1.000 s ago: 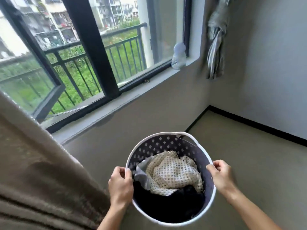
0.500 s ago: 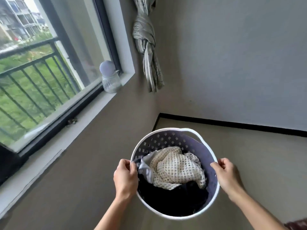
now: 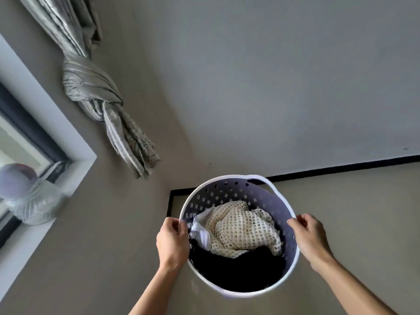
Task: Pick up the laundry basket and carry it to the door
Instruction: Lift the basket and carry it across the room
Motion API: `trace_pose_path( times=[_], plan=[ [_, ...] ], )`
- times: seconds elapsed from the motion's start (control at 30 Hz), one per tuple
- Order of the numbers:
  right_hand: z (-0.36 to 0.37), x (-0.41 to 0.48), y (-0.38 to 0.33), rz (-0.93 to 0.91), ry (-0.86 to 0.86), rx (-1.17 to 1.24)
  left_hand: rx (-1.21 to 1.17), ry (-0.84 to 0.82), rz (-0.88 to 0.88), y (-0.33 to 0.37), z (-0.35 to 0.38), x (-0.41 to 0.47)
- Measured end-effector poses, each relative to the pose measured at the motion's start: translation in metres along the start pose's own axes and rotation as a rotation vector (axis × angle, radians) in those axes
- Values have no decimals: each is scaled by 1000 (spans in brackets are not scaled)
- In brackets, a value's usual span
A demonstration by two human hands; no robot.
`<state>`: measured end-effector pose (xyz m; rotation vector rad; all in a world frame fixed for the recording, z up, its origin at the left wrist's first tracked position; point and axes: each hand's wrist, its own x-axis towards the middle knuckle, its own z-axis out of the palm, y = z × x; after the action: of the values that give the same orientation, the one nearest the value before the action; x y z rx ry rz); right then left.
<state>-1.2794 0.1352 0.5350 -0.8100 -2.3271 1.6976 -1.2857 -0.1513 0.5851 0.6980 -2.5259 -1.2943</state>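
Basket: round grey perforated plastic laundry basket (image 3: 229,192), lower centre, lifted clear of the floor.
Hands: left hand (image 3: 173,243) and right hand (image 3: 309,238) curled tight on opposite rims, keeping it level.

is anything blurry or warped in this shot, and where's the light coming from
Head view: the jar on the windowsill is motion-smeared; the laundry basket and both hands stay fairly sharp; wide-angle bends the baseboard; daylight enters from the window at left.
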Motion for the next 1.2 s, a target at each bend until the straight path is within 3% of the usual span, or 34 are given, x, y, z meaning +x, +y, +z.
trace_pose_path(
  times=[0.27, 0.77, 0.97, 1.2],
  plan=[
    [2, 145, -56, 20, 34, 45, -5, -24, 95, 102, 95, 110],
    [-65, 411, -77, 172, 413, 41, 9, -449, 339, 297, 397, 280],
    [-133, 474, -67, 258, 660, 128, 6, -637, 507, 398, 523, 277],
    [-233, 573, -28, 341, 822, 165, 29, -796, 583, 487, 680, 232]
  ],
)
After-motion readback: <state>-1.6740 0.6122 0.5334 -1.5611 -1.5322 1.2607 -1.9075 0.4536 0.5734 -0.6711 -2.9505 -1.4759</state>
